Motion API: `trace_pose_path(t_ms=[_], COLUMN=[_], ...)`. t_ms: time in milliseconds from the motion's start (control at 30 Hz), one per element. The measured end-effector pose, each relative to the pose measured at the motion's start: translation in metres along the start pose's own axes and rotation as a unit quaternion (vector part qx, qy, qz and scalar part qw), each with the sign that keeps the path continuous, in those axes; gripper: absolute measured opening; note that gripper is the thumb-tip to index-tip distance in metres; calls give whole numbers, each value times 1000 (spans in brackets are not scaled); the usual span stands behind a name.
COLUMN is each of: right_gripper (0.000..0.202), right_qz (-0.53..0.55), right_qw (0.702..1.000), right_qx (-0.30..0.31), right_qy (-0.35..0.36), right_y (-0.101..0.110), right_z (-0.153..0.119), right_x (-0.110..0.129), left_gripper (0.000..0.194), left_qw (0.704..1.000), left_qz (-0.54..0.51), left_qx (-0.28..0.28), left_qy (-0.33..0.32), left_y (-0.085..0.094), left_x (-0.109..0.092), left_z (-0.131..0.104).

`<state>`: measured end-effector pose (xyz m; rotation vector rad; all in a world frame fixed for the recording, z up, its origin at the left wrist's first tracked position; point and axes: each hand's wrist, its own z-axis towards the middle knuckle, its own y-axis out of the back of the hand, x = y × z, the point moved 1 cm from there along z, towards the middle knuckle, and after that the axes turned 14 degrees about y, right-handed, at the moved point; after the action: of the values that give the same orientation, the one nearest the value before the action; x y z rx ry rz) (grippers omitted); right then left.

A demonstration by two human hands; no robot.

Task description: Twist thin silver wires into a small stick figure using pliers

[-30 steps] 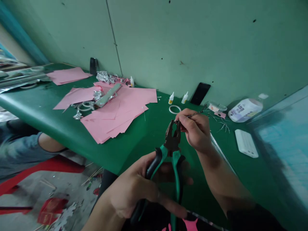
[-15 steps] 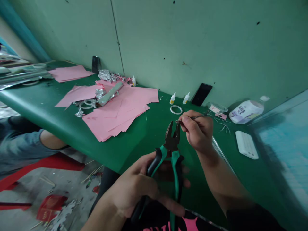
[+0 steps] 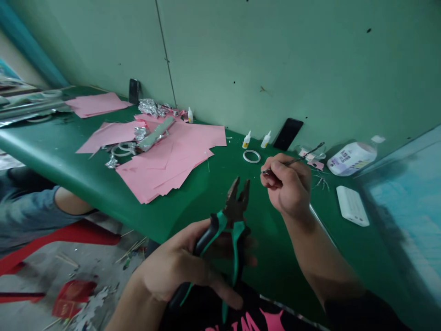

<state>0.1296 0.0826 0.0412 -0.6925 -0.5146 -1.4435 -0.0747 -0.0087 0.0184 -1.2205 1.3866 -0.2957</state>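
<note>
My left hand (image 3: 186, 262) is wrapped round the green-and-black handles of a pair of pliers (image 3: 236, 207), whose jaws stand apart and point up and away from me. Nothing sits between the jaws. My right hand (image 3: 287, 184) is closed in a pinch on a thin, dark twisted wire (image 3: 312, 151). One short end of the wire pokes out at the fingertips on the left, and the longer part runs out past the knuckles to the upper right. A gap of green tabletop separates the pliers' tips from the wire.
On the green table (image 3: 193, 193) lie pink paper sheets (image 3: 186, 151), crumpled foil (image 3: 151, 108) and a white ring (image 3: 251, 156). Small glue bottles (image 3: 246, 139), a phone (image 3: 288, 133), a large bottle (image 3: 353, 158) and a white power bank (image 3: 352, 205) stand along the back and right. Another person's leg (image 3: 31, 207) is at left.
The pliers in my left hand have moved left and slightly down, away from the wire. My right hand has shifted a little right, and the wire now shows more clearly.
</note>
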Motion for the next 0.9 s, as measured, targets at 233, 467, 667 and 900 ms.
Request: trace_pose_path(t_ms=[233,467,667,900], right_gripper=[20,21,24,23], right_qz=[30,33,17,32], right_qw=[999,999,999,995], right_qx=[33,32,46,67], right_qy=[-30,-17,21,63], right_y=[-4,-5,-7,-6], right_z=[-3,-3,-4,-7], right_x=[2,1,3,-3], left_gripper=[66,69,74,73], left_qw=[998,997,997,996], left_qz=[-14,-24,-27,-31], left_qx=[59,70,73,87], left_qy=[7,5,5,-9], left_y=[-9,-8,-7,-1], left_x=[5,2,1,4], left_z=[15,16,15,16])
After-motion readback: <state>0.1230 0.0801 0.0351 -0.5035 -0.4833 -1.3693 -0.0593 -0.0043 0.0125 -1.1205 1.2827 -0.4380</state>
